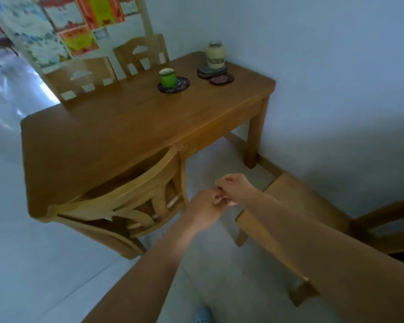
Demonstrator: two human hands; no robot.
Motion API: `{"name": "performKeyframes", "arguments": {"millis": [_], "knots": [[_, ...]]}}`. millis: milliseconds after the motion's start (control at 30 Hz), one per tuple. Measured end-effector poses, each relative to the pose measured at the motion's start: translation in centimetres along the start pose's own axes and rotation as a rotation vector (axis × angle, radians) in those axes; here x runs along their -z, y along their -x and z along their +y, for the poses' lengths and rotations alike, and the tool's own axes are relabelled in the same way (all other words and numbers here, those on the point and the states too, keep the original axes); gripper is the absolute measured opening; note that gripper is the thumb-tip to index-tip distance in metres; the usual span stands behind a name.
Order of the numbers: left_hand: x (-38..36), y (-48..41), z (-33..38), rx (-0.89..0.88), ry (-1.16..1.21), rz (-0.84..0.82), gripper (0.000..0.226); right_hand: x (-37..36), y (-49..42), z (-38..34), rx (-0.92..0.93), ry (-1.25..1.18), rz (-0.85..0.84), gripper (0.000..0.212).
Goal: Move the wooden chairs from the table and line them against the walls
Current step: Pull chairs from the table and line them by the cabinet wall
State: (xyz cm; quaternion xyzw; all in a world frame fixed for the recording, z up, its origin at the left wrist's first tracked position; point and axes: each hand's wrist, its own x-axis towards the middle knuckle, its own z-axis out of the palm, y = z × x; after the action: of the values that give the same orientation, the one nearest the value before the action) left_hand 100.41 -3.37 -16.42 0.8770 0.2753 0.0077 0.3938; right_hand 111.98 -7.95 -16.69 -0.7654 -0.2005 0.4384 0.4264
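posters [79,22] blurred, no readable text

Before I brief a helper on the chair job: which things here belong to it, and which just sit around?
Job: near chair tucked at the table; two far chairs; chair by the wall; left hand and right hand, touching, holding nothing.

Idle: table, green cup, jar, coasters, posters.
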Motion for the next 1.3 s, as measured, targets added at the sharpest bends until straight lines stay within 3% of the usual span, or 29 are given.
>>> {"name": "performKeyframes", "arguments": {"millis": [67, 167, 300, 400, 467, 533, 633, 733, 1033, 1300], "knots": [[2.8, 0.1, -3.5, 0.017, -0.051, 0.045, 0.024, -3.5, -1.0, -1.7, -0.035, -0.028, -0.004, 0.016], [6.7, 0.9, -8.2, 0.046, -0.144, 0.138, 0.022, -8.6, -2.6, -4.3, -0.104, -0.073, -0.037, 0.021], [11.8, 2.0, -13.4, 0.087, -0.418, 0.404, 0.045, -14.5, -4.6, -6.8, -0.194, -0.144, -0.079, 0.019], [15.0, 2.3, -16.9, 0.270, -0.463, 0.226, 0.057, -18.6, -5.8, -7.9, -0.236, -0.173, -0.081, 0.027], [15.9, 2.4, -18.3, 0.375, -0.467, 0.046, 0.042, -20.0, -6.2, -8.0, -0.304, -0.246, -0.067, 0.034], [16.6, 2.5, -19.7, 0.397, -0.527, -0.013, 0.021, -21.3, -6.8, -8.2, -0.368, -0.363, -0.056, 0.041], [17.1, 2.1, -20.4, 0.401, -0.576, -0.034, 0.036, -22.2, -7.7, -7.9, -0.425, -0.573, -0.022, 0.044], [17.2, 1.6, -20.6, 0.398, -0.556, -0.043, 0.030, -22.7, -8.0, -7.5, -0.447, -0.683, -0.068, 0.049], [14.4, 2.6, -18.9, 0.379, -0.493, -0.049, 0.034, -21.4, -7.0, -5.3, -0.419, -0.576, 0.059, 0.038], [8.4, 7.0, -14.8, 0.330, -0.405, -0.039, 0.040, -17.3, -0.8, -0.7, -0.406, -0.569, 0.099, 0.035]]}}
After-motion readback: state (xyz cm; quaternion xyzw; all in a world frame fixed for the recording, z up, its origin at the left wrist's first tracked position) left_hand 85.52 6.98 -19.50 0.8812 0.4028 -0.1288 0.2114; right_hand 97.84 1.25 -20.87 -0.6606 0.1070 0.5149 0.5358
